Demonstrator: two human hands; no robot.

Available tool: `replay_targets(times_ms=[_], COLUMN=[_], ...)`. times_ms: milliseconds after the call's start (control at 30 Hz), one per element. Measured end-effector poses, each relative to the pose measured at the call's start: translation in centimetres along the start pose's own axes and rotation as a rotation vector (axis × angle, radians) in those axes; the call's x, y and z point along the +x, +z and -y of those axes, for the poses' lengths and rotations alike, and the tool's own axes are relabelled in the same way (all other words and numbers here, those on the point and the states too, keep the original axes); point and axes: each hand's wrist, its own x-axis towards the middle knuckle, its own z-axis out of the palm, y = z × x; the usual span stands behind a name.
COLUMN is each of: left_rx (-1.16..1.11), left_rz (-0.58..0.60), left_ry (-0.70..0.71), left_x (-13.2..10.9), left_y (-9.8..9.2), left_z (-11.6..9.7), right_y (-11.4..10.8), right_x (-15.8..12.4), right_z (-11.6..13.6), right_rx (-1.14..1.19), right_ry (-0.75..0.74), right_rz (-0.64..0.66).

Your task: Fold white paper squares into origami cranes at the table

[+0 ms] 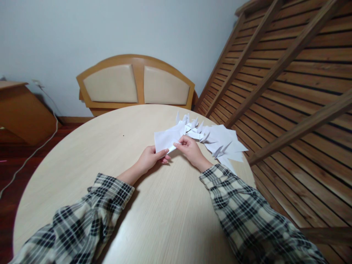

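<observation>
A folded white sheet of paper (167,138) is held just above the round wooden table (115,154), between both hands. My left hand (151,157) pinches its lower edge with thumb and fingers closed. My right hand (189,148) pinches the sheet's right corner, fingers closed. Both arms wear plaid sleeves. Right behind the hands, several folded white paper cranes (194,126) lie on flat white sheets (225,141).
A wooden chair back with cream pads (136,86) stands at the table's far side. A slatted wooden frame (288,80) leans along the right. At the left are a low wooden cabinet (19,110) and a white cable (33,154) on the floor.
</observation>
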Motion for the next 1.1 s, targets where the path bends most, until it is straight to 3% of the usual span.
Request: replay_targets(times_ms=[900,1100], left_rx=[-0.051,-0.082], left_rz=[-0.004,0.009], left_ry=[0.004,0.019], left_x=[0.07,0.11], left_y=[-0.03,-0.12], left_z=[0.03,0.2], right_y=[0.36,0.8], right_x=[-0.06,-0.19], right_z=[0.0,-0.08], right_rx=[0.001,0.015], right_ry=[-0.003,-0.041], right_rz=[-0.004,-0.058])
